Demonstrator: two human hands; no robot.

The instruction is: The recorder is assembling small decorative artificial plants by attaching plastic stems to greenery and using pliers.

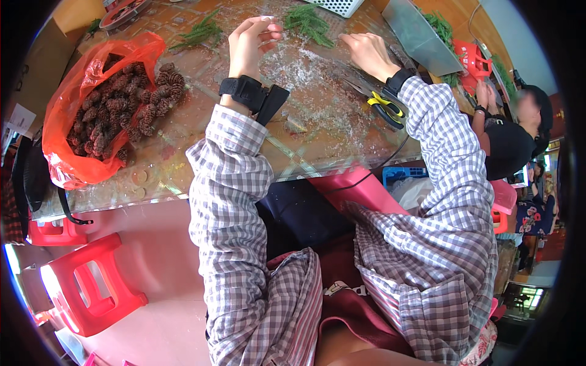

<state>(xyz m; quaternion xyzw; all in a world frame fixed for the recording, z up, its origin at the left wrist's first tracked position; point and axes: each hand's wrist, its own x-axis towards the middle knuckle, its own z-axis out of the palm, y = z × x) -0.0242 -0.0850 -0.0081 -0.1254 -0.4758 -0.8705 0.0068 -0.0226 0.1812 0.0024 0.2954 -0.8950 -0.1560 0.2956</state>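
My left hand (249, 44) is raised over the table with its fingers curled. A small white bit (267, 18) shows at its fingertips, too small to name. Opposite it, my right hand (370, 52) has its fingers drawn together in a pinch; what they hold, if anything, is hidden. Between and beyond the hands lies a green artificial sprig (309, 25), and a second green sprig (202, 32) rests left of my left hand. White flakes (311, 76) are scattered over the tabletop. Pliers with yellow and black handles (386, 111) lie close to my right wrist.
A red plastic bag (58, 131) full of brown pine cones (113, 110) sits at the left. A white perforated basket (342, 6) and a grey bin (421, 36) with greenery stand at the back. A co-worker (513, 131) sits at right. Red stools (91, 287) stand lower left.
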